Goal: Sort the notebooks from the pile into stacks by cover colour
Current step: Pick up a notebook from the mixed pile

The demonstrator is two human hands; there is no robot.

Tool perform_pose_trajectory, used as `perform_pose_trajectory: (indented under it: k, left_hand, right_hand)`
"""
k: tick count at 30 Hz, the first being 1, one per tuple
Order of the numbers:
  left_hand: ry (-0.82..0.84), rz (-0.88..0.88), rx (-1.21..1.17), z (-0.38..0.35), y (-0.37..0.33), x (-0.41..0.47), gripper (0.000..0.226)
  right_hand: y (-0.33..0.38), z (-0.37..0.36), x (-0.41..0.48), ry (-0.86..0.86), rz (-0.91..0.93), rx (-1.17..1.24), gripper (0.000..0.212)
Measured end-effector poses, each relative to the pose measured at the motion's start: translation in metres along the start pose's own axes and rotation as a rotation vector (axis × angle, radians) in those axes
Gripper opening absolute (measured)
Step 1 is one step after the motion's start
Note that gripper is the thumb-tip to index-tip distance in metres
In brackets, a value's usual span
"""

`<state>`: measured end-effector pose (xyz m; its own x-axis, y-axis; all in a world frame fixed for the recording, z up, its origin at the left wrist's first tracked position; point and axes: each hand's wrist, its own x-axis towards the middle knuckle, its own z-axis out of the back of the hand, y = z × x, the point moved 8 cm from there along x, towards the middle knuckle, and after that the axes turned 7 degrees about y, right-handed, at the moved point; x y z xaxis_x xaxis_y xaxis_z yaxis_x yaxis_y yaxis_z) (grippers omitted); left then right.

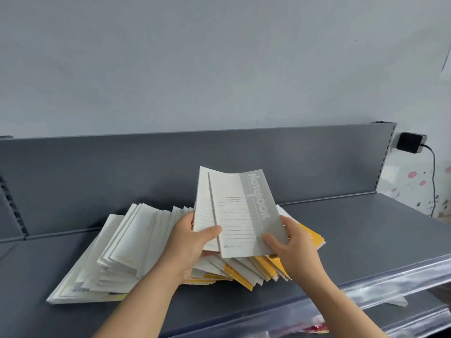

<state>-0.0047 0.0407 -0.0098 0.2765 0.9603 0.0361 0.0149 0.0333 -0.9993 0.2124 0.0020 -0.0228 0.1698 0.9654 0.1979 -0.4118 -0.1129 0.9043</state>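
Two grey-covered notebooks are held up above the pile, fanned apart. The front one shows a grey band with "Notebook" and ruled lines; the other sits behind it to the left. My left hand grips both at their lower left, thumb on the front cover. My right hand holds the front notebook's lower right corner. Below lies a slumped pile of notebooks, mostly pale covers on the left and yellow-and-white ones under my hands on the right.
Everything rests on a dark grey metal shelf with an upright back panel. A clear plastic strip runs along the front edge. A black power adapter with a cable hangs on the wall at right.
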Motion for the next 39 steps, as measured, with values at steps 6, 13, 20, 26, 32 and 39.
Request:
perform_pose_trajectory:
  k: [6, 13, 20, 26, 32, 39]
  left_hand:
    - [-0.144, -0.056, 0.028, 0.060, -0.004, -0.040, 0.024]
    - [-0.332, -0.133, 0.130, 0.149, -0.019, -0.101, 0.044]
    - [-0.492, -0.070, 0.255, 0.255, -0.029, -0.177, 0.053]
    - [-0.545, 0.021, 0.401, 0.346, -0.031, -0.244, 0.045]
    - [-0.603, 0.090, 0.448, 0.429, -0.024, -0.295, 0.042]
    - [-0.696, 0.121, 0.446, 0.508, -0.015, -0.320, 0.048]
  right_hand:
    - [0.034, -0.059, -0.003, 0.073, 0.038, 0.084, 0.027]
    - [0.079, -0.148, -0.015, 0.167, 0.055, 0.177, 0.032]
    - [0.141, -0.258, -0.044, 0.272, 0.093, 0.195, 0.026]
    - [0.182, -0.363, -0.079, 0.369, 0.086, 0.202, 0.029]
    - [0.218, -0.455, -0.109, 0.454, 0.088, 0.159, 0.031]
    - [0.250, -0.543, -0.116, 0.598, 0.066, 0.112, 0.029]
